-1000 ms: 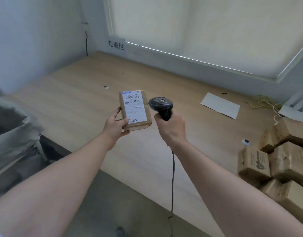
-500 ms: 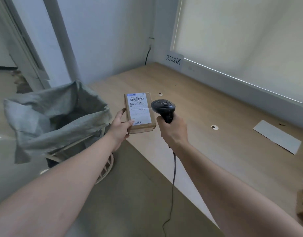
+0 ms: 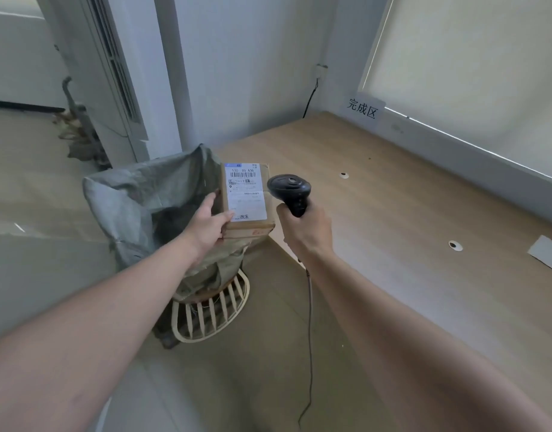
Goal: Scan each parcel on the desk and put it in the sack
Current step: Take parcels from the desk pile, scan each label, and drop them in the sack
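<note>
Over the past second the view has swung away from the pile of parcels towards the desk's end, and the crumpled grey woven sack (image 3: 137, 198), draped over a cream slatted stand (image 3: 210, 310), has come into sight just left of and below the left hand (image 3: 207, 224). That hand grips the small brown cardboard parcel (image 3: 248, 199) by its near left corner, thumb on top and fingers underneath, holding it above the sack's right edge as before. This suggests the scan is done and the drop comes next. The parcel's white shipping label (image 3: 245, 191) reads "530 05 A36" over a barcode; the smaller print is illegible. Just right of it, the right hand (image 3: 304, 230) stays wrapped around the handle of the black corded barcode scanner (image 3: 288, 190). Far beyond that hand, a paper sign (image 3: 362, 108) on the sill reads "完成区", above the pale wooden desk (image 3: 408, 244)
</note>
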The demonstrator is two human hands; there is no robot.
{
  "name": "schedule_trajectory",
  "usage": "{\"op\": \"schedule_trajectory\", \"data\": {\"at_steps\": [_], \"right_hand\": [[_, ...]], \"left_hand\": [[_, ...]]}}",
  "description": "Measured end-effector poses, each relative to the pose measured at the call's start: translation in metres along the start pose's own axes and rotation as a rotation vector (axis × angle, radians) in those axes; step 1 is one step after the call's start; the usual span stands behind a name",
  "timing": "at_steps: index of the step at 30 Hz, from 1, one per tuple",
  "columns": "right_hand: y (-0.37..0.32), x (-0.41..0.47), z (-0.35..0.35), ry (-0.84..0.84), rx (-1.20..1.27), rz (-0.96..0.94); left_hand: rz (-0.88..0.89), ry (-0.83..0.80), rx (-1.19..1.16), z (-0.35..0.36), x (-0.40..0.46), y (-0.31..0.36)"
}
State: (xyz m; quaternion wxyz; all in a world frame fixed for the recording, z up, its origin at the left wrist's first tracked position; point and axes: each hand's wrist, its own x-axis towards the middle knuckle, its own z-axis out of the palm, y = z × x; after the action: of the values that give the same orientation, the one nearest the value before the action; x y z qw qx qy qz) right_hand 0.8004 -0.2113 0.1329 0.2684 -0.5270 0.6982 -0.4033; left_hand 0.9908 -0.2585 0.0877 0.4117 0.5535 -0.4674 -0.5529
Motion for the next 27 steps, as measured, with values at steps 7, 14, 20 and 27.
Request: {"op": "schedule_trajectory", "data": {"at_steps": [7,14,20,27], "right_hand": [[-0.007,0.064,0.072,-0.010,-0.015,-0.008],[0.013,0.151,0.143,-0.047,0.025,0.069],[0.021,0.202,0.188,-0.085,0.023,0.155],[0.033,0.231,0.229,-0.117,-0.032,0.250]], "left_hand": [[-0.089,0.045,0.012,-0.056,0.070,-0.015],[-0.183,0.053,0.060,-0.093,0.182,-0.046],[-0.299,0.070,0.055,-0.119,0.253,-0.090],[-0.390,0.039,0.088,-0.126,0.301,-0.135]]}}
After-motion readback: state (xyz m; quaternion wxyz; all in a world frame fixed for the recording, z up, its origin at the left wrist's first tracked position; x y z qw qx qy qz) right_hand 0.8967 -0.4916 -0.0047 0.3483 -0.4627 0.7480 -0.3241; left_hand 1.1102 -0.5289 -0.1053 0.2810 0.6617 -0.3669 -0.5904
